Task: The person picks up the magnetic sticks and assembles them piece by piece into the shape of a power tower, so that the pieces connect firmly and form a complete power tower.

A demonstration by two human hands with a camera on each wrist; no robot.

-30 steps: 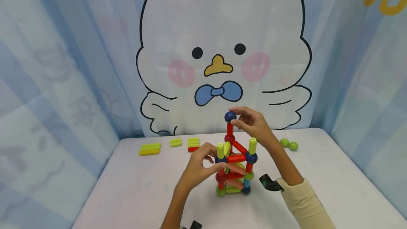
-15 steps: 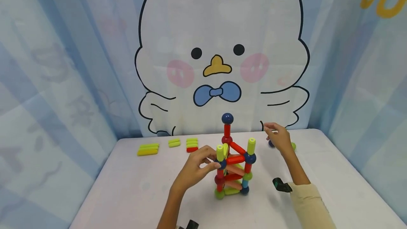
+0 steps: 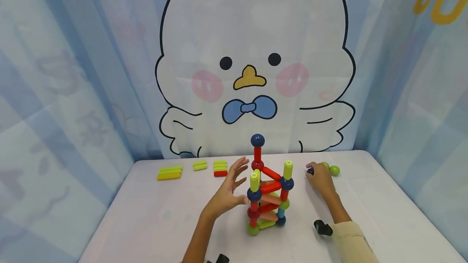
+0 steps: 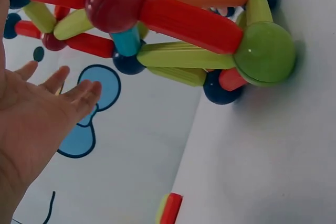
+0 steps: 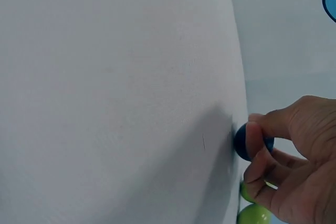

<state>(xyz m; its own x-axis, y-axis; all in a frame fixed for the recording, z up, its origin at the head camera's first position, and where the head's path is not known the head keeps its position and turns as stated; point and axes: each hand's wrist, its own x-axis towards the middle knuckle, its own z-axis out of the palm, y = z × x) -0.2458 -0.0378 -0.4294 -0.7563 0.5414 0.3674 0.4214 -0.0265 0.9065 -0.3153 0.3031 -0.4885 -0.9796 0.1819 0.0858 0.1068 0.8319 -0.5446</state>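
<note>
A tower of coloured rods and balls (image 3: pixel 267 192) stands on the white table (image 3: pixel 153 218), topped by a dark blue ball (image 3: pixel 257 140). My left hand (image 3: pixel 228 192) hovers just left of the tower with its fingers spread, holding nothing; in the left wrist view the left hand (image 4: pixel 37 114) is apart from the tower (image 4: pixel 157 30). To the right of the tower, my right hand (image 3: pixel 319 175) pinches a dark blue ball (image 3: pixel 310 171) on the table, and the right wrist view shows that ball (image 5: pixel 247 141) held between fingertips. Two green balls (image 3: pixel 330 169) lie beside that hand.
Yellow-green rods (image 3: pixel 169 172) lie at the back left, with a small stack of green rods (image 3: pixel 200 165) and a stack with a red rod at the bottom (image 3: pixel 220 168) nearby. A curtain with a cartoon duck (image 3: pixel 252 72) hangs right behind the table.
My left hand let go of the tower and opened its fingers. My right hand left the top ball, moved right and down to the table, and took hold of a dark blue ball.
</note>
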